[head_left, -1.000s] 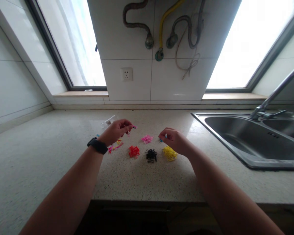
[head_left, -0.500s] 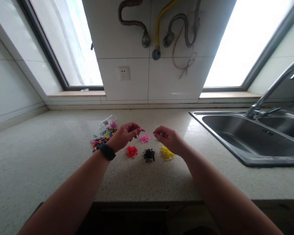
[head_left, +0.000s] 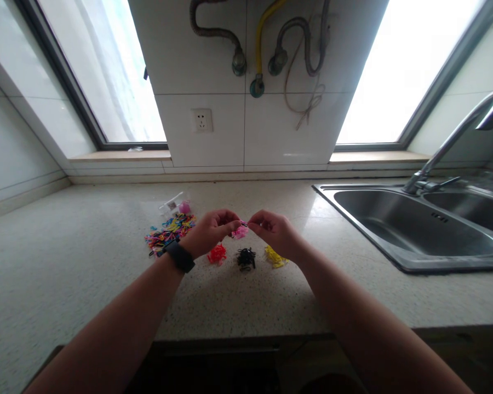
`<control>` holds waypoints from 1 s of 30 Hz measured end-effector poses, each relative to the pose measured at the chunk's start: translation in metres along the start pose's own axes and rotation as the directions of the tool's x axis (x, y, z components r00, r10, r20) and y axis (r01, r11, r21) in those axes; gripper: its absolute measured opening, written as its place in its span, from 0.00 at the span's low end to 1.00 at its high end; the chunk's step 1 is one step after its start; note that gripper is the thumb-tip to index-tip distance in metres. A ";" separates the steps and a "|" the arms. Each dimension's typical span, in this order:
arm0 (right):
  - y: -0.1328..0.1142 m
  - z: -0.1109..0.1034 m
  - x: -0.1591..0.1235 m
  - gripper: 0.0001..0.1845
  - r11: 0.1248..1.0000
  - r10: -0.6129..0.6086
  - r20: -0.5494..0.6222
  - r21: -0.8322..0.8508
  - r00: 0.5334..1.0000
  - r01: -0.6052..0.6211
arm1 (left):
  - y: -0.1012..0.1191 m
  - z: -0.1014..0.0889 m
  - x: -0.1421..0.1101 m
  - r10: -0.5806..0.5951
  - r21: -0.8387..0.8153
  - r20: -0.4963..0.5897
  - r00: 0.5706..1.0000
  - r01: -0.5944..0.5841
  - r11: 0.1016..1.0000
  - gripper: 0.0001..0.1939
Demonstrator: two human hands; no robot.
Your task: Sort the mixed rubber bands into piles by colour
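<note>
My left hand [head_left: 211, 232] and my right hand [head_left: 273, 232] meet fingertip to fingertip above the counter, both pinched on a tiny elastic band [head_left: 244, 223] between them. Just beneath lies a pink pile of bands [head_left: 240, 232]. Nearer me sit a red pile [head_left: 217, 254], a black pile [head_left: 245, 258] and a yellow pile [head_left: 275, 257]. A mixed heap of coloured bands [head_left: 168, 231] lies left of my left hand, which wears a black wristband [head_left: 179, 255].
A clear plastic bag [head_left: 172, 203] lies behind the mixed heap. A steel sink [head_left: 414, 230] with a tap [head_left: 452, 143] is set into the speckled counter [head_left: 66, 262] at the right. Tiled wall with a socket [head_left: 201, 120] and hoses stands behind.
Both hands have moved toward each other until the fingertips meet over the pink pile. The camera has shifted, bringing the mixed heap into view.
</note>
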State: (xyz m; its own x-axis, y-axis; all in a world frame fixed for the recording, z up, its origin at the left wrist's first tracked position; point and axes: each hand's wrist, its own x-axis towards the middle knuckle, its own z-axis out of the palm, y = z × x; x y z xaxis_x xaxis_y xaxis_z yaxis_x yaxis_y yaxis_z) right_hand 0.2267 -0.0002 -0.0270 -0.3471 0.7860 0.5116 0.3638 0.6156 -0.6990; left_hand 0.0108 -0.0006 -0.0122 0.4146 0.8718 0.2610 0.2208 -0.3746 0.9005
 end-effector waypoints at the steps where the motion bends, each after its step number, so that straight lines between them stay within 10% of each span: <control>1: 0.000 0.000 0.000 0.09 1.000 -0.001 -0.006 0.000 1.000 0.001 | 0.000 0.000 0.000 -0.001 0.004 0.003 1.000 0.001 1.000 0.13; 30: 0.000 -0.015 0.003 0.10 0.952 0.167 -0.145 0.283 0.975 -0.121 | -0.013 -0.019 0.004 -0.038 -0.007 -0.108 0.993 0.037 0.999 0.11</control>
State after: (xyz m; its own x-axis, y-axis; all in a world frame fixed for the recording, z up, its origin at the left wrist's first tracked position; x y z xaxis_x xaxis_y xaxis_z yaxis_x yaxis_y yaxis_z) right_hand 0.2385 0.0033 -0.0181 -0.1520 0.8775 0.4549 0.1436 0.4749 -0.8682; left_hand -0.0073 0.0136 -0.0165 0.3086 0.9143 0.2625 0.2304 -0.3396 0.9119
